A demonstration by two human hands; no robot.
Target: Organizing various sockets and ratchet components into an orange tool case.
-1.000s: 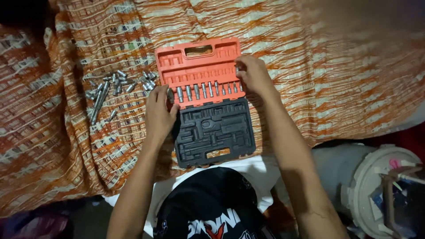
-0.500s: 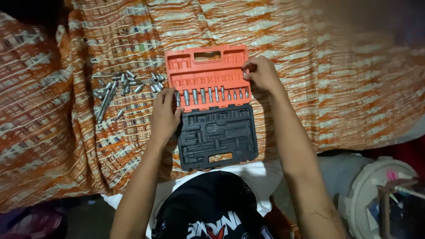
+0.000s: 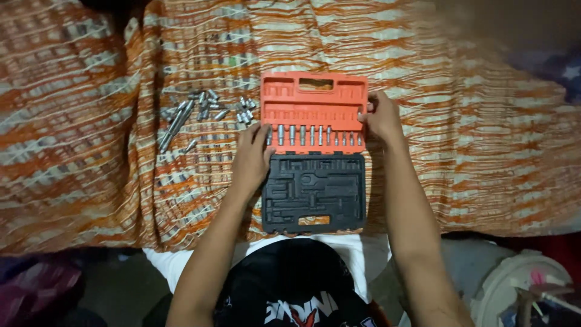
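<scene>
So the open tool case (image 3: pixel 315 151) was lying flat on the orange-and-white striped cloth (image 3: pixel 472 133), orange half away from the person, black moulded half (image 3: pixel 315 192) nearest them. Left hand (image 3: pixel 253 158) sat on the case's left edge, fingers loosely curled at the left end of the row of sockets (image 3: pixel 315 134) in the orange tray; whether that grip actually pinched one I couldn't tell. Right hand (image 3: pixel 381 116) was up on the orange half's right edge, fingers bent against the rim, grip mostly closed. A loose pile of sockets and bits (image 3: pixel 203 112) lay on the cloth just left of the case.
</scene>
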